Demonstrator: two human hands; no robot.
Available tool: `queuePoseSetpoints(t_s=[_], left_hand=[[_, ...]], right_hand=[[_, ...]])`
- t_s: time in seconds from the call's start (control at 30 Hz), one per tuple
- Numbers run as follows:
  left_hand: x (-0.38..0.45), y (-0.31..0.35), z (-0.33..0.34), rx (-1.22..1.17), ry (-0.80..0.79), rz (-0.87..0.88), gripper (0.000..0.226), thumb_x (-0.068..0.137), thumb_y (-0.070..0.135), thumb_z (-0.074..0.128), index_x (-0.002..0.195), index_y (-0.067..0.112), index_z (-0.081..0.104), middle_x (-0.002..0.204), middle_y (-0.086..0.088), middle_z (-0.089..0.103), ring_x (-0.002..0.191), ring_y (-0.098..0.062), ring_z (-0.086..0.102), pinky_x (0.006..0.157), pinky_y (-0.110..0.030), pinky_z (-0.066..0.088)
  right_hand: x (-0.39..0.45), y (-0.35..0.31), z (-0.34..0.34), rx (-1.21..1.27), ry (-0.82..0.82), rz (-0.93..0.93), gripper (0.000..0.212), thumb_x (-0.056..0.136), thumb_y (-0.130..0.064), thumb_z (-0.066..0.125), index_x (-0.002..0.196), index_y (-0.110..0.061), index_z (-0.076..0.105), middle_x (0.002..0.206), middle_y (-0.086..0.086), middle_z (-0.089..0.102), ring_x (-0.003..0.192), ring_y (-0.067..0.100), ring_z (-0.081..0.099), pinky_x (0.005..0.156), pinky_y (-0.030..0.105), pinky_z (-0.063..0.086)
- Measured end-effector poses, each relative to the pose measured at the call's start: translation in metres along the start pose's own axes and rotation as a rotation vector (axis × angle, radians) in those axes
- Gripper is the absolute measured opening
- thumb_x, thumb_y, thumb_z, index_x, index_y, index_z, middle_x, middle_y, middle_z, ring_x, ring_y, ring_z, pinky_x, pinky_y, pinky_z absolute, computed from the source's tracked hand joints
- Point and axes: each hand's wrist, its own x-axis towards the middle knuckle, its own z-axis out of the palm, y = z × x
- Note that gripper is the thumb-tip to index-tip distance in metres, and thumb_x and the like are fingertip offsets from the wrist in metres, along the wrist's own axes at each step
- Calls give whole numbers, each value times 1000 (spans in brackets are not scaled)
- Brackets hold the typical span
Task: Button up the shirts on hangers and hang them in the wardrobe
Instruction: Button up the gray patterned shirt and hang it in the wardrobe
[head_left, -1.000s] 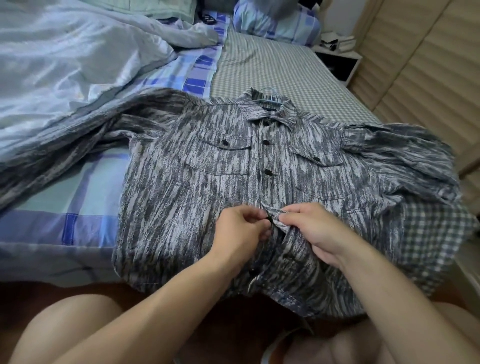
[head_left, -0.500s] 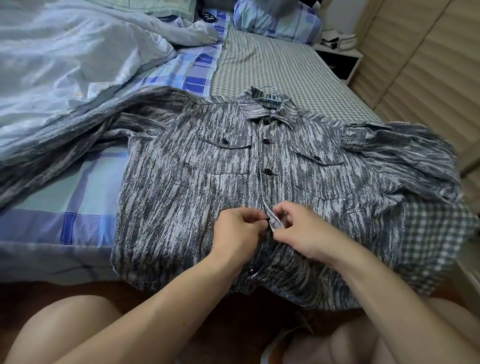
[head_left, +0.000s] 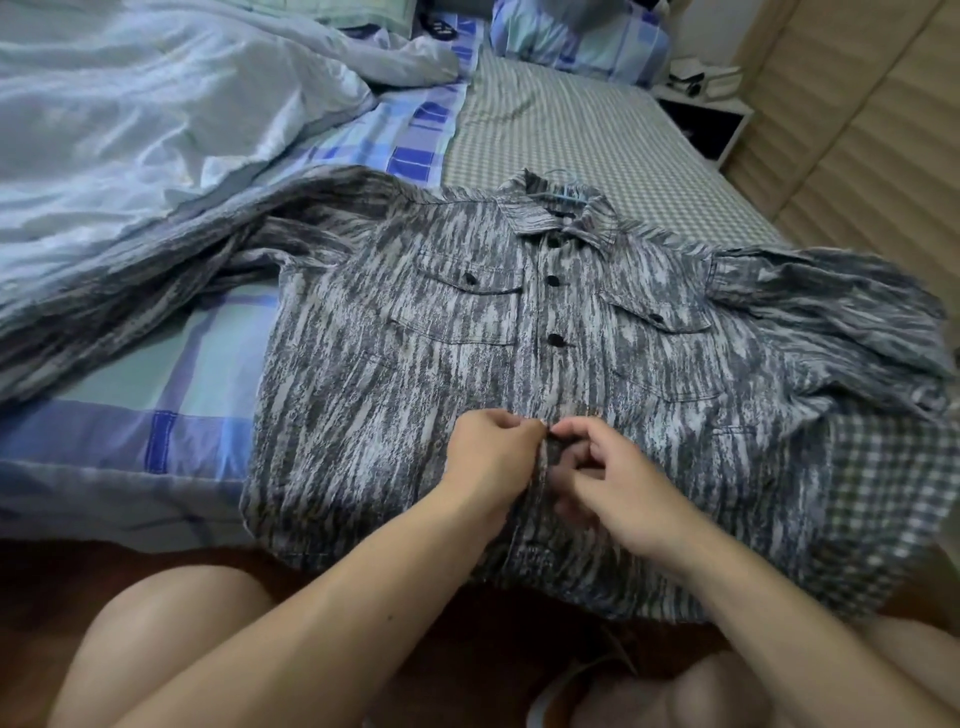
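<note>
A: How many shirts lie on the bed (head_left: 156, 467)?

B: Two that show. One grey streaked shirt (head_left: 415, 405) is spread front-up across the near edge of the bed, collar away from the person. A second, a checked shirt (head_left: 893, 499), sticks out from under the grey shirt's right side.

A: And the hanger?

B: One hanger (head_left: 563, 193), pale blue, only its top visible inside the grey shirt's collar.

A: Buttons?

B: Three black buttons (head_left: 556, 340) show down the grey shirt's front, all fastened, plus one on each of its two chest pockets. Lower ones are hidden by the hands.

A: What are the two hands doing?

B: Both sit on the shirt's front strip, below the third button. The left hand (head_left: 493, 457) has its fingers curled and pinches the strip's edge from the left. The right hand (head_left: 618, 488) pinches the same strip from the right, thumb and forefinger tip to tip with the left's. Whether a button is between them cannot be told.

A: Anything else around the shirt?

B: One rumpled pale duvet (head_left: 156, 119) to the shirt's left, one pillow (head_left: 582, 36) beyond its collar, one nightstand (head_left: 711, 119) beyond and to the right, and slatted doors (head_left: 857, 135) on the right.
</note>
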Motion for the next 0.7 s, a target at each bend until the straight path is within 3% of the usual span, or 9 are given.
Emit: queuePoseSetpoints(t_s=[0.07, 0.17, 0.3, 0.4, 0.57, 0.7], left_hand=[[-2, 3, -4, -74, -58, -46, 20, 93, 12, 67, 74, 12, 63, 60, -6, 60, 46, -18, 53, 49, -28, 45], [-5, 7, -9, -199, -121, -109, 20, 95, 8, 66, 76, 11, 62, 63, -8, 62, 44, -15, 55, 42, -22, 42], [-3, 4, -9, -218, -113, -79, 15, 94, 2, 67, 84, 12, 61, 67, -4, 59, 47, -11, 50, 41, -22, 39], [-3, 4, -8, -282, -128, -90, 23, 94, -4, 64, 83, 14, 54, 65, -3, 54, 44, -10, 47, 39, -20, 37], [-5, 1, -12, -288, -176, -105, 31, 93, -6, 64, 78, 16, 49, 59, -2, 51, 44, -11, 43, 42, -21, 35], [-2, 2, -17, -235, -220, -125, 38, 89, -16, 56, 75, 19, 49, 65, -4, 54, 57, -17, 48, 52, -28, 37]], right_hand=[[2, 0, -14, -46, -62, -20, 34, 102, -6, 55, 117, -36, 58, 97, 9, 62, 67, 18, 66, 57, 27, 52], [9, -1, -33, -436, -67, -157, 38, 103, -14, 53, 116, -49, 60, 95, -5, 65, 64, 14, 62, 55, 25, 50], [21, -13, -50, -780, -62, -464, 33, 99, -24, 52, 125, -40, 65, 100, -19, 55, 82, 3, 58, 70, 25, 52], [32, -20, -55, -879, -155, -669, 36, 94, -27, 51, 124, -34, 69, 103, -12, 58, 81, 11, 61, 65, 28, 56], [46, -21, -55, -979, -173, -966, 23, 100, -27, 57, 118, -20, 71, 96, -2, 69, 71, 15, 66, 57, 25, 59], [56, -21, -61, -1178, -218, -1213, 20, 100, -6, 59, 115, -5, 71, 88, 5, 71, 67, 17, 65, 54, 26, 57]])
